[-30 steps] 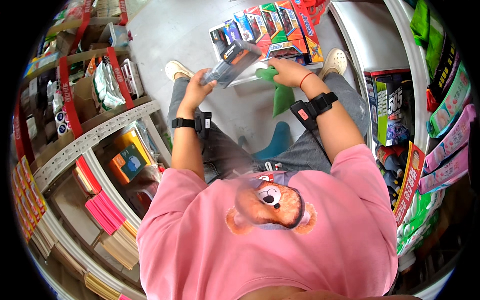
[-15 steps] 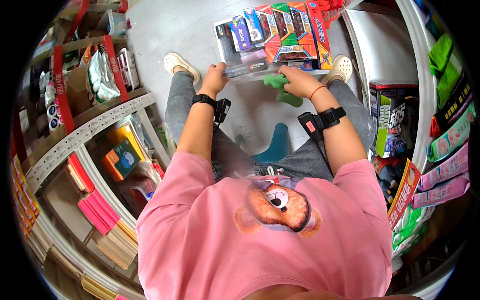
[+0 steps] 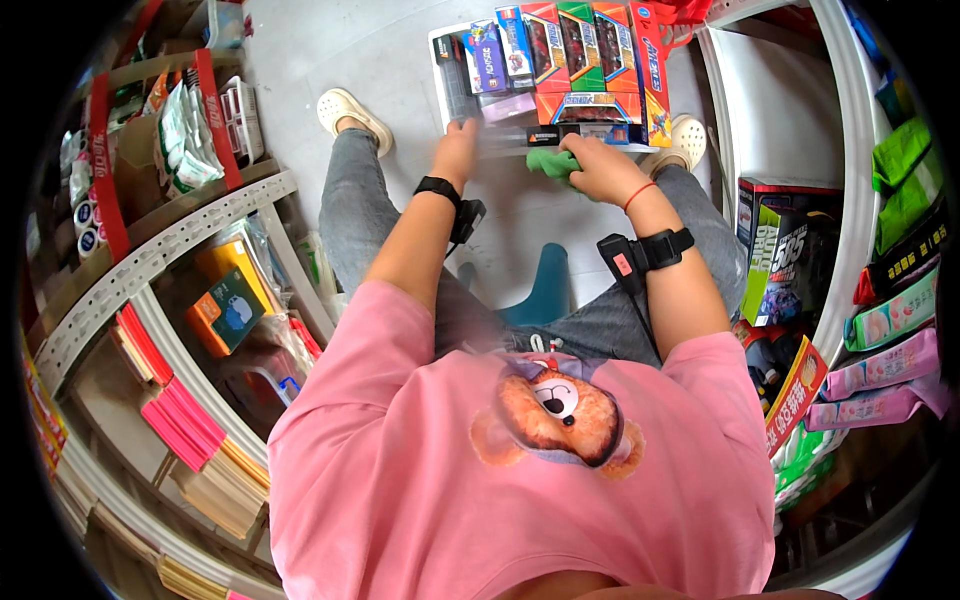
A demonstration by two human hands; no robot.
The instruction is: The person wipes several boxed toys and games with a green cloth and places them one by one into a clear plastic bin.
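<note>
A white-edged tray [image 3: 437, 75] full of boxed toys is on the floor between my feet. My left hand [image 3: 456, 150], smeared by motion, is at its near left corner, by a long dark box [image 3: 456, 85]; whether the fingers grip anything is unclear. My right hand [image 3: 605, 170] is closed on a bunched green cloth [image 3: 552, 165] at the tray's near edge. Just beyond the cloth lies a dark flat box [image 3: 553, 135]. Farther in are a purple box [image 3: 488, 62], a blue-and-white box [image 3: 514, 45] and several red and green figure boxes [image 3: 578, 50].
A perforated metal shelf [image 3: 150, 250] with bagged goods and stacked books runs along the left. On the right, a white shelf [image 3: 775, 110] holds a large black-and-green box [image 3: 782, 250]; colourful packets [image 3: 885, 370] hang farther right. A teal seat part [image 3: 540, 285] is between my legs.
My left hand has shifted right and slightly down from the tray's corner. The dark flat box at the near edge now sits farther right. My right hand stays near the same spot with the cloth.
</note>
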